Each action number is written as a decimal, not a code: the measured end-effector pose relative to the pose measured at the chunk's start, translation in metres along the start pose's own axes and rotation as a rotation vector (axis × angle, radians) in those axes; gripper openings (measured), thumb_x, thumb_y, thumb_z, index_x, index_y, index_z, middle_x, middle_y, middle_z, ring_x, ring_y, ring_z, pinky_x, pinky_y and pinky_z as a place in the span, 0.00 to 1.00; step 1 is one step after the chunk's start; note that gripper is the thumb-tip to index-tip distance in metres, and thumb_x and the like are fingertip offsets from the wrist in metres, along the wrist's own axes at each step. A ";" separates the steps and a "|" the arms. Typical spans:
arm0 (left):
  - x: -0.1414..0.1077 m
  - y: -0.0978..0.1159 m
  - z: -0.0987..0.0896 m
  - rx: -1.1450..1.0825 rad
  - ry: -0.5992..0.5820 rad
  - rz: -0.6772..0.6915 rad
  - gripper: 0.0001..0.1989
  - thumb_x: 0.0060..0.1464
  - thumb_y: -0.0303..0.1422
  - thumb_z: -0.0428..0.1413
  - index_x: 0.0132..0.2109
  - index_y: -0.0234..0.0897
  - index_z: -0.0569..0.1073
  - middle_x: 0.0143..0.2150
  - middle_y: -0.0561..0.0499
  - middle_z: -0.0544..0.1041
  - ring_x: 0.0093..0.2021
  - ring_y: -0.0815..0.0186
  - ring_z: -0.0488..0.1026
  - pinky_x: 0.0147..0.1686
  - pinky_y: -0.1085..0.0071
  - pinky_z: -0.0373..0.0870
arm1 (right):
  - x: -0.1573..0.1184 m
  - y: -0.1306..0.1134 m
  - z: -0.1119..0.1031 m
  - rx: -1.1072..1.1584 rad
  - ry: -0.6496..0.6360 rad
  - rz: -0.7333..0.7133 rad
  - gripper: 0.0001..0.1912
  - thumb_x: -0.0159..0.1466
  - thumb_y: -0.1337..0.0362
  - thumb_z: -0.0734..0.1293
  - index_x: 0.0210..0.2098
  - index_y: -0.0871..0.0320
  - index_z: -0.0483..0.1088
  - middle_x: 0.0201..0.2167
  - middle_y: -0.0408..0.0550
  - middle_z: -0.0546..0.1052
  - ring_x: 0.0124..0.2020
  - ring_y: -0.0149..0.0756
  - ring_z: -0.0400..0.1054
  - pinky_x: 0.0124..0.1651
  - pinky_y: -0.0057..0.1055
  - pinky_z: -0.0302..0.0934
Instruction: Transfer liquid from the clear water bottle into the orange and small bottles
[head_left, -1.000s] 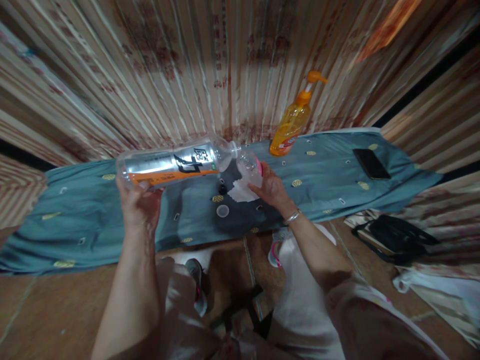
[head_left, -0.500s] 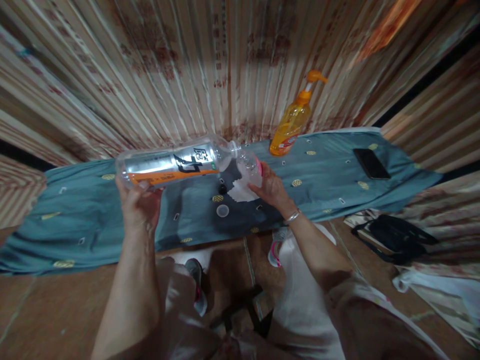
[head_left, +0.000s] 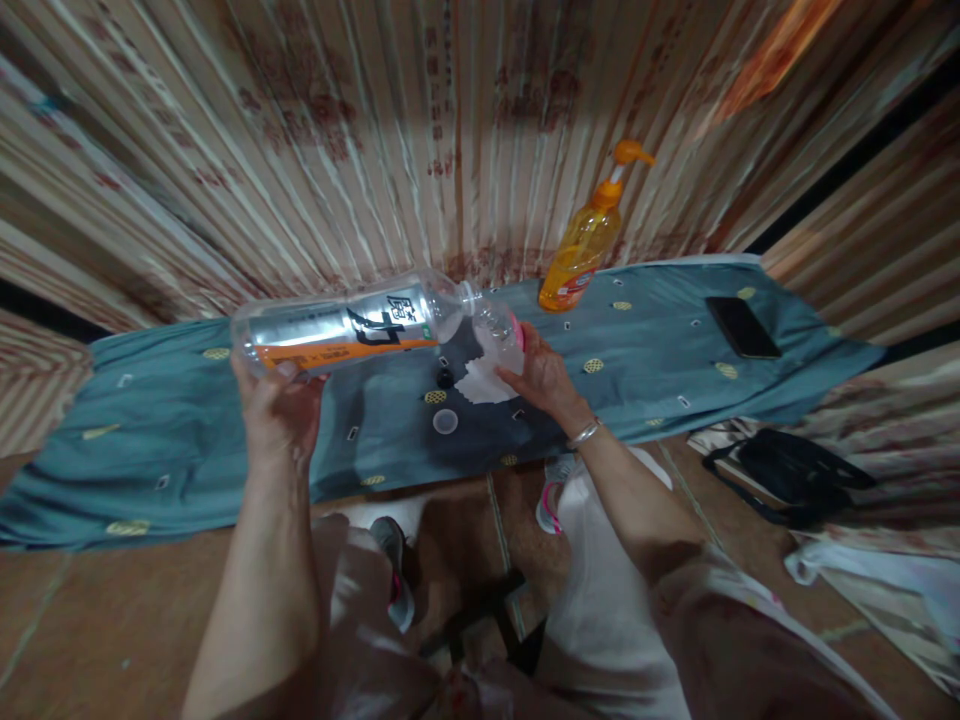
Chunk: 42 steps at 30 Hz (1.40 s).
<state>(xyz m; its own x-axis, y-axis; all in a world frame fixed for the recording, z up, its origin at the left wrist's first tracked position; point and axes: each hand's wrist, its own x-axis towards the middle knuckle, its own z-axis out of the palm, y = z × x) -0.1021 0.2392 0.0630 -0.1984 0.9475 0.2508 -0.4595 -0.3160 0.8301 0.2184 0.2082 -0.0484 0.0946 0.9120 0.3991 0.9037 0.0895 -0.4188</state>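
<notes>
A large clear bottle (head_left: pixel 337 330) with a silver and orange label lies almost level in the air, its neck pointing right. My left hand (head_left: pixel 281 405) grips its base from below. My right hand (head_left: pixel 544 375) is closed around a small clear container (head_left: pixel 499 335) with a pink edge, whose left end meets the bottle's mouth. Below them, a white piece of paper-like material (head_left: pixel 484 382) rests on the cloth. Beside it are a small black cap (head_left: pixel 445 376) and a round translucent lid (head_left: pixel 445 421).
An orange pump bottle (head_left: pixel 581 250) stands at the back of the teal cloth (head_left: pixel 187 420). A black phone (head_left: pixel 742 327) lies on the right part. Behind hangs a pleated curtain (head_left: pixel 390 130); a black bag (head_left: pixel 795 470) is at the lower right.
</notes>
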 end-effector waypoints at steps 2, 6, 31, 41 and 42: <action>0.000 -0.001 0.000 0.000 0.000 0.007 0.37 0.30 0.26 0.64 0.53 0.53 0.74 0.42 0.58 0.80 0.36 0.65 0.72 0.32 0.71 0.67 | 0.000 0.000 0.000 -0.003 -0.010 0.009 0.44 0.64 0.54 0.74 0.70 0.71 0.57 0.62 0.76 0.75 0.62 0.64 0.73 0.63 0.58 0.70; 0.001 -0.001 0.000 0.001 0.006 0.004 0.37 0.29 0.26 0.63 0.52 0.53 0.74 0.41 0.57 0.80 0.36 0.65 0.72 0.32 0.71 0.66 | 0.000 -0.001 -0.001 0.000 -0.020 0.001 0.43 0.64 0.54 0.74 0.70 0.70 0.57 0.62 0.75 0.75 0.62 0.64 0.73 0.63 0.58 0.71; 0.000 -0.001 -0.001 0.005 0.001 -0.006 0.34 0.30 0.27 0.65 0.49 0.51 0.73 0.38 0.57 0.77 0.37 0.64 0.72 0.35 0.69 0.65 | 0.000 -0.001 -0.001 -0.005 -0.022 -0.008 0.44 0.64 0.54 0.74 0.70 0.74 0.57 0.63 0.79 0.72 0.64 0.63 0.72 0.66 0.56 0.68; 0.003 -0.004 -0.004 -0.021 -0.001 -0.003 0.38 0.30 0.26 0.64 0.54 0.54 0.74 0.50 0.57 0.81 0.36 0.66 0.73 0.31 0.73 0.65 | 0.000 0.001 0.001 -0.017 0.005 -0.021 0.44 0.65 0.54 0.74 0.70 0.72 0.58 0.63 0.75 0.73 0.63 0.62 0.72 0.65 0.54 0.69; 0.003 -0.003 -0.005 -0.023 -0.006 -0.003 0.39 0.30 0.26 0.64 0.54 0.54 0.74 0.50 0.57 0.81 0.36 0.66 0.73 0.31 0.73 0.65 | 0.000 0.001 0.002 -0.019 0.008 -0.022 0.43 0.65 0.53 0.74 0.70 0.71 0.58 0.64 0.75 0.73 0.63 0.62 0.72 0.66 0.54 0.69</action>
<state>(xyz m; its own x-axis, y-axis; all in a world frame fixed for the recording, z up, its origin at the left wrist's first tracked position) -0.1051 0.2432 0.0587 -0.1919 0.9487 0.2514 -0.4796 -0.3142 0.8193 0.2184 0.2088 -0.0502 0.0777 0.9065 0.4151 0.9132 0.1023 -0.3945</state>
